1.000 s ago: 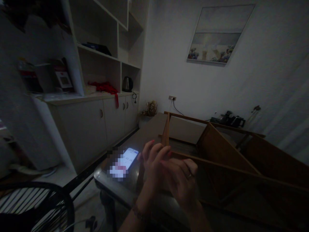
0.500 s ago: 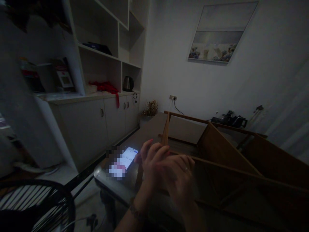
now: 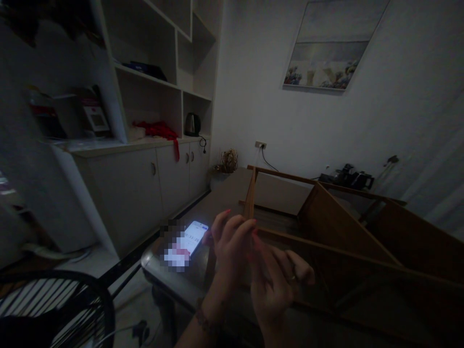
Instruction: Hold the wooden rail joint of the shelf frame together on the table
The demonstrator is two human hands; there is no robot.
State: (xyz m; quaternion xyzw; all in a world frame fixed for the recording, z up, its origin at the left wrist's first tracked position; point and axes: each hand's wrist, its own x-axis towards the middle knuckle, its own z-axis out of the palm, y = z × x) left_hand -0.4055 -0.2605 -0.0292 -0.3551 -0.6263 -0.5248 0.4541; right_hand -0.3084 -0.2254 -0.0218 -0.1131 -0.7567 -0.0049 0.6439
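My left hand point(image 3: 229, 247) and my right hand point(image 3: 277, 280) are raised close together in front of me, over the near corner of a dark table point(image 3: 174, 278). Fingers of both are bent and touch each other; the dim light hides whether anything small is between them. A ring shows on my right hand. A lit phone point(image 3: 188, 241) lies on the table just left of my left hand. A brown wooden shelf frame point(image 3: 326, 227) lies on its side on the table right behind my hands.
White cabinets with open shelves point(image 3: 145, 159) line the left wall, with a kettle point(image 3: 191, 124) and red cloth point(image 3: 157, 130) on the counter. A black fan grille point(image 3: 54, 309) is at lower left. A picture point(image 3: 331, 48) hangs on the far wall.
My right hand has dropped a little and turned, its fingers now pointing to the right. My left hand has stayed nearly still.
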